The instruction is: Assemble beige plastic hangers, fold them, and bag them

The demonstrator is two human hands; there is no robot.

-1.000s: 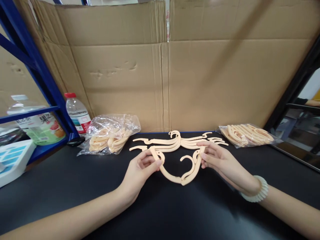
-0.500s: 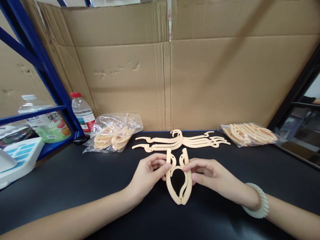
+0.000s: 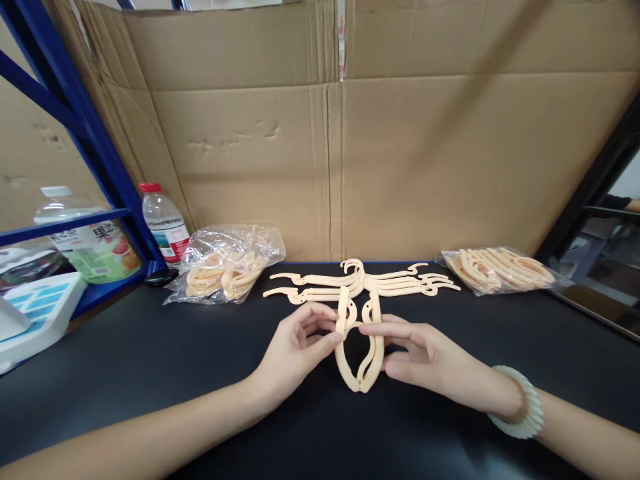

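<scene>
A cream plastic folding hanger (image 3: 361, 360) stands folded into a narrow loop, its two halves joined at the bottom near the black tabletop (image 3: 150, 360). My left hand (image 3: 300, 350) pinches the left half near its top. My right hand (image 3: 420, 357) pinches the right half, a pale bead bracelet (image 3: 520, 403) on that wrist. Just behind lies a stack of unfolded cream hangers (image 3: 360, 283), spread wide.
A clear bag of cream hanger parts (image 3: 227, 267) lies at the back left, another bag (image 3: 500, 268) at the back right. A water bottle (image 3: 163, 223) stands by a blue shelf frame (image 3: 75, 127). Cardboard sheets (image 3: 340, 147) wall off the back.
The hanger's two halves were spread in a wide U; my hands have swung them together into a narrow upright loop and drawn it slightly nearer.
</scene>
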